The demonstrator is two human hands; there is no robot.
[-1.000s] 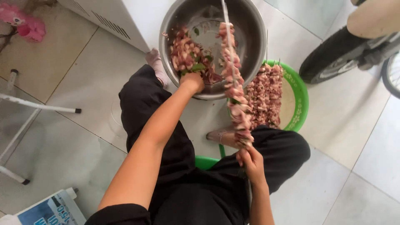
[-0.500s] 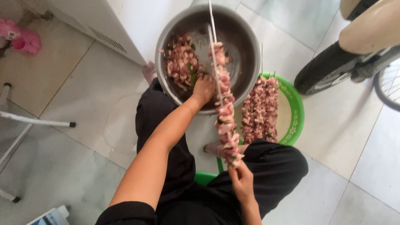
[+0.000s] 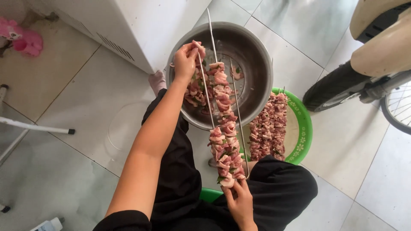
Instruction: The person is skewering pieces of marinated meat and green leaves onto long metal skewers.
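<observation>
Tiled floor, metal bowl (image 3: 257, 64) beside a green tray (image 3: 305, 128). Right hand (image 3: 239, 203) grips the loaded skewers (image 3: 224, 132) at their base; left hand (image 3: 186, 60) pinches a meat piece (image 3: 200, 48) at one tip. Risk: the sharp tips may prick the fingers, and the slick meat could slip off.

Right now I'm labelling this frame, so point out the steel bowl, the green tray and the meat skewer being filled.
Steel bowl (image 3: 257, 64), head view, bare inner wall.
Green tray (image 3: 305, 128), head view, right rim.
Meat skewer (image 3: 224, 141), head view, middle of the threaded meat.
</observation>
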